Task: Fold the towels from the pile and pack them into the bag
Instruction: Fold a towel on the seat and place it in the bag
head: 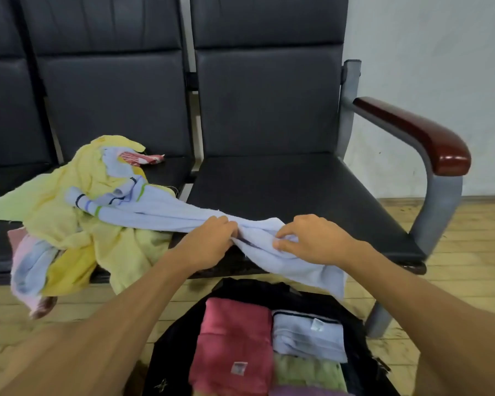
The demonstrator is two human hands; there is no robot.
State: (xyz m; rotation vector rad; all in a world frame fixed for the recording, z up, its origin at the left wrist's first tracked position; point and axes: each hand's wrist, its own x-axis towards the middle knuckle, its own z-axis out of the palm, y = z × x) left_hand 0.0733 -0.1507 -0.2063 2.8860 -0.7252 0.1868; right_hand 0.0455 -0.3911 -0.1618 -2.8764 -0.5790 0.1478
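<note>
Both hands are on the pale blue towel (160, 210), which stretches from the pile across onto the right-hand bench seat (312, 190). The left hand (209, 242) has its fingers curled tight round a bunched section of it, and the right hand (315, 241) just beside it pinches a fold between thumb and fingertips, so both grips are clamped on the cloth. The towel's far end, with dark and green stripes, lies on the pile, while its near end droops over the seat's front edge, above the bag. The pile sits heaped on the left seat, with a big yellow towel (69, 201) on top, a red-and-white cloth (146, 160) peeking out behind, and a pink-and-blue towel (29, 267) hanging off the front. Down on the wooden floor (469, 267), the black bag (166, 361) lies open below the hands. Packed inside are a folded red towel (235, 332) with a small sewn label (238, 368), its print too blurred to read, a folded pale blue towel (306, 338) with a white tag (315, 324), also unreadable, a light green towel (306, 370) and a sliver of a purple one (306, 392). A reddish-brown armrest (412, 132) caps the bench at right.
</note>
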